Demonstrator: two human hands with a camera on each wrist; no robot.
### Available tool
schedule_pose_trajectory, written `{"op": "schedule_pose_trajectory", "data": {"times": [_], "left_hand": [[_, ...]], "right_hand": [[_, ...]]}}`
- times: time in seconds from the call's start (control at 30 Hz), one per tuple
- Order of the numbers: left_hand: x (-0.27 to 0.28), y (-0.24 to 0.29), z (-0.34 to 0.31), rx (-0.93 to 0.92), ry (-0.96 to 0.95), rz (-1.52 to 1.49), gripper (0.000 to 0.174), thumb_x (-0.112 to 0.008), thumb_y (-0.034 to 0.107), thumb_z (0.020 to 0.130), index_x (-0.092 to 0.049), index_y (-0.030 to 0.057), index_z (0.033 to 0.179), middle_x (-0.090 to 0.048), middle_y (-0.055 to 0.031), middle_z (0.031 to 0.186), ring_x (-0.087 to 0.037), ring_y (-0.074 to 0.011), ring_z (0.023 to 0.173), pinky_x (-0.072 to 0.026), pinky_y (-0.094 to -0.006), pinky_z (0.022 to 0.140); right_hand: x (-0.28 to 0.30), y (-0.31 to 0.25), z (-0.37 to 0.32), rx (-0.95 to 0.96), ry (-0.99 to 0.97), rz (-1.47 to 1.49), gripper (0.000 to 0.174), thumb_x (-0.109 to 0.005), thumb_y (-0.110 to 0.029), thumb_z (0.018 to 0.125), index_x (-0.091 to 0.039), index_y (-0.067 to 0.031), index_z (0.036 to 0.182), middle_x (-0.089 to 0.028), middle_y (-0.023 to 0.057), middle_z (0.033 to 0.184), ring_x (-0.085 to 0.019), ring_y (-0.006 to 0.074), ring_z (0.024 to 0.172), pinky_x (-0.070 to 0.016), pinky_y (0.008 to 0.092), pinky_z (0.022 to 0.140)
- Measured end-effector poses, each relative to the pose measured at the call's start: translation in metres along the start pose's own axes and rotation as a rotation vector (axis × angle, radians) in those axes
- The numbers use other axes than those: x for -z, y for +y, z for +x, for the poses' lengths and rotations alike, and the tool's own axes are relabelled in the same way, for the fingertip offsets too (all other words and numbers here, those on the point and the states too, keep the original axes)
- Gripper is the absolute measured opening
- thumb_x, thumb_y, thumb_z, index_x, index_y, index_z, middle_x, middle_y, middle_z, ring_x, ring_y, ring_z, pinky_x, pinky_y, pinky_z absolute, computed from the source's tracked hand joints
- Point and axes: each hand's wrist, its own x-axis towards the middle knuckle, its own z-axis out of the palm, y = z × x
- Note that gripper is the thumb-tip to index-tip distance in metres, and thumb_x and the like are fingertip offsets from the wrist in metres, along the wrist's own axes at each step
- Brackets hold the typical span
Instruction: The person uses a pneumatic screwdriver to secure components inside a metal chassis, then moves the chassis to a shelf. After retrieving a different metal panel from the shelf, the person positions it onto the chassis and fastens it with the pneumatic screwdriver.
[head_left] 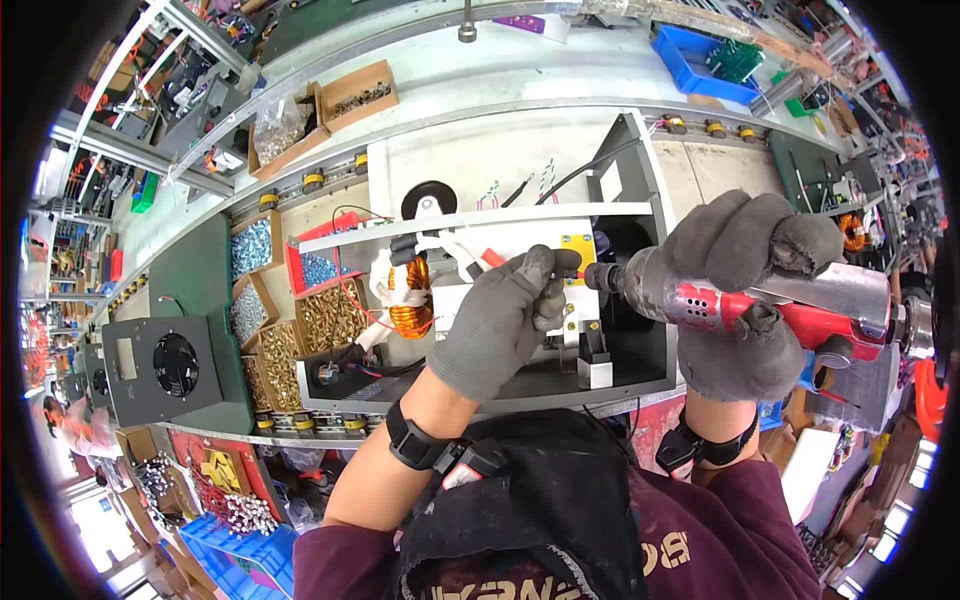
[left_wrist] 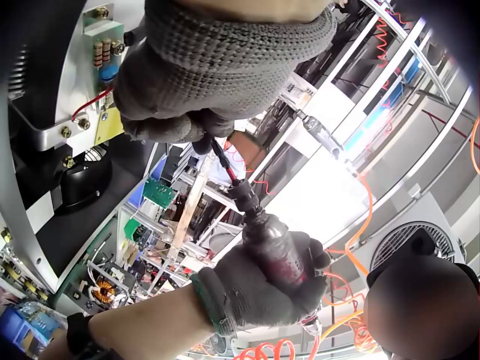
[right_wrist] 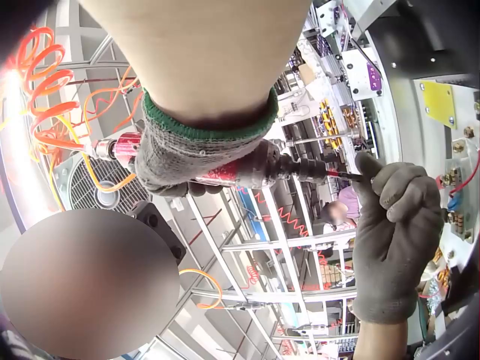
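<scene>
My gloved right hand grips a red and grey air screwdriver, held level with its nose toward the left. From its chuck a thin driver bit with a red band runs to my left hand. The left thumb and fingers, also gloved, pinch the bit's end; the very tip is hidden between them. Both hands are over a grey metal case. Inside it are a copper-wound coil, white-sleeved cables and a yellow plate, beside the left fingertips.
Left of the case stand trays of brass-coloured fasteners and blue-silver ones. A dark panel with a fan lies farther left. Cardboard boxes and a blue bin sit beyond. An orange coiled hose trails behind the screwdriver.
</scene>
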Motion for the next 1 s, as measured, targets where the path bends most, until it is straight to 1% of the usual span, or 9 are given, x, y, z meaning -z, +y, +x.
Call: {"op": "schedule_pose_trajectory", "data": {"times": [0.13, 0.3, 0.4, 0.63, 0.7, 0.73, 0.8, 0.9, 1.0], "left_hand": [[0.000, 0.000, 0.004, 0.033, -0.017, -0.015, 0.044, -0.054, 0.035, 0.091, -0.051, -0.0042, 0.109, -0.043, 0.0009, 0.072, -0.034, -0.0079, 0.063, -0.0309, -0.0208, 0.055], [-0.003, 0.001, 0.007, 0.241, 0.048, -0.155, 0.034, -0.053, 0.040, 0.091, -0.049, 0.0064, 0.085, -0.034, 0.0047, 0.062, -0.029, -0.0053, 0.050, -0.0251, -0.0186, 0.043], [-0.014, 0.005, 0.006, 0.274, 0.055, -0.160, 0.037, -0.051, 0.044, 0.091, -0.046, 0.0103, 0.078, -0.033, 0.0049, 0.060, -0.028, -0.0047, 0.047, -0.0231, -0.0183, 0.039], [-0.015, -0.007, 0.017, 0.237, 0.200, 0.163, 0.044, -0.048, 0.052, 0.090, -0.051, 0.0097, 0.078, -0.025, 0.0057, 0.049, -0.021, -0.0063, 0.039, -0.0203, -0.0220, 0.037], [-0.020, -0.003, 0.017, 0.327, 0.259, 0.053, 0.049, -0.045, 0.056, 0.090, -0.051, 0.0091, 0.076, -0.028, 0.0042, 0.048, -0.024, -0.0069, 0.038, -0.0201, -0.0225, 0.036], [-0.023, -0.001, 0.016, 0.357, 0.281, 0.014, 0.051, -0.044, 0.057, 0.090, -0.051, 0.0089, 0.075, -0.029, 0.0037, 0.047, -0.025, -0.0072, 0.037, -0.0200, -0.0226, 0.036], [-0.021, 0.003, 0.009, 0.295, 0.422, 0.346, 0.057, -0.037, 0.059, 0.092, -0.051, 0.0067, 0.075, -0.036, 0.0005, 0.047, -0.029, -0.0086, 0.037, -0.0215, -0.0234, 0.036], [-0.001, 0.008, 0.008, 0.316, 0.469, 0.239, 0.061, -0.030, 0.058, 0.094, -0.050, 0.0052, 0.071, -0.040, -0.0022, 0.048, -0.031, -0.0101, 0.036, -0.0225, -0.0242, 0.035], [0.000, 0.010, 0.003, 0.243, 0.462, 0.256, 0.060, -0.030, 0.055, 0.095, -0.052, 0.0038, 0.073, -0.042, -0.0029, 0.049, -0.033, -0.0101, 0.038, -0.0235, -0.0240, 0.036]], "right_hand": [[-0.003, 0.000, -0.002, -0.037, -0.004, 0.024, 0.039, -0.068, -0.020, 0.077, -0.046, -0.0122, 0.108, -0.044, 0.0046, 0.077, -0.045, 0.0201, 0.068, -0.0395, 0.0321, 0.056], [-0.003, -0.004, -0.007, -0.105, 0.057, -0.058, 0.037, -0.067, -0.022, 0.078, -0.044, -0.0122, 0.106, -0.046, 0.0055, 0.080, -0.047, 0.0211, 0.072, -0.0405, 0.0310, 0.058], [0.000, -0.002, -0.002, -0.049, -0.068, -0.054, 0.034, -0.068, -0.020, 0.079, -0.040, -0.0137, 0.097, -0.049, 0.0062, 0.075, -0.049, 0.0209, 0.064, -0.0414, 0.0323, 0.052], [0.004, -0.003, 0.002, -0.006, -0.231, -0.139, 0.036, -0.071, -0.020, 0.079, -0.040, -0.0150, 0.094, -0.048, 0.0036, 0.065, -0.049, 0.0200, 0.052, -0.0413, 0.0333, 0.046], [0.002, -0.003, 0.001, -0.012, -0.242, -0.137, 0.034, -0.071, -0.019, 0.080, -0.040, -0.0149, 0.094, -0.048, 0.0041, 0.065, -0.050, 0.0208, 0.053, -0.0419, 0.0333, 0.046], [0.000, -0.002, 0.000, -0.002, -0.193, -0.149, 0.033, -0.070, -0.018, 0.080, -0.041, -0.0145, 0.094, -0.048, 0.0047, 0.065, -0.050, 0.0213, 0.055, -0.0421, 0.0334, 0.047], [0.001, 0.001, -0.007, -0.015, -0.099, -0.113, 0.032, -0.070, -0.015, 0.079, -0.042, -0.0131, 0.095, -0.048, 0.0059, 0.068, -0.051, 0.0220, 0.060, -0.0431, 0.0341, 0.050], [0.031, 0.005, -0.022, -0.091, 0.014, -0.353, 0.031, -0.065, -0.004, 0.075, -0.044, -0.0073, 0.098, -0.051, 0.0095, 0.079, -0.053, 0.0221, 0.070, -0.0455, 0.0338, 0.060], [0.035, 0.024, -0.022, -0.138, -0.063, -0.376, 0.036, -0.058, 0.011, 0.070, -0.046, -0.0010, 0.102, -0.056, 0.0137, 0.093, -0.059, 0.0185, 0.082, -0.0490, 0.0296, 0.072]]}}
